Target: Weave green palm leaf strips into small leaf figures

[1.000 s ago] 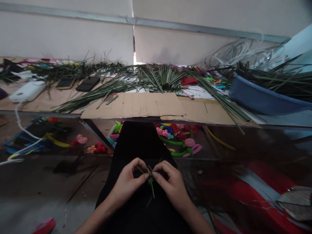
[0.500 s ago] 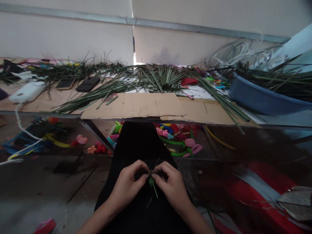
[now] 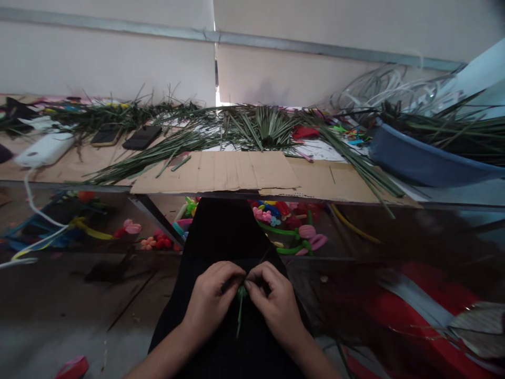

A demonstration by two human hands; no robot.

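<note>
Over my lap, my left hand [image 3: 216,295] and my right hand [image 3: 271,295] meet, fingertips almost touching. Both are closed in a pinch on a small piece of green leaf strips [image 3: 242,292], which looks knotted or folded. One thin end of it hangs straight down below my fingers, and a dark thin strand rises past my right hand. My fingertips hide most of the piece, so its exact shape cannot be made out.
Cardboard [image 3: 221,171] covers the table's near edge, with long green leaves [image 3: 158,155] beside it. Two phones [image 3: 142,137] and a white power bank-like box [image 3: 45,150] are at left. A blue basin [image 3: 426,155] of leaves stands at right. Balloon flowers [image 3: 268,215] lie underneath.
The green piece has turned between my fingers; its hanging end now points straight down instead of toward the lower right. Both hands keep nearly the same place.
</note>
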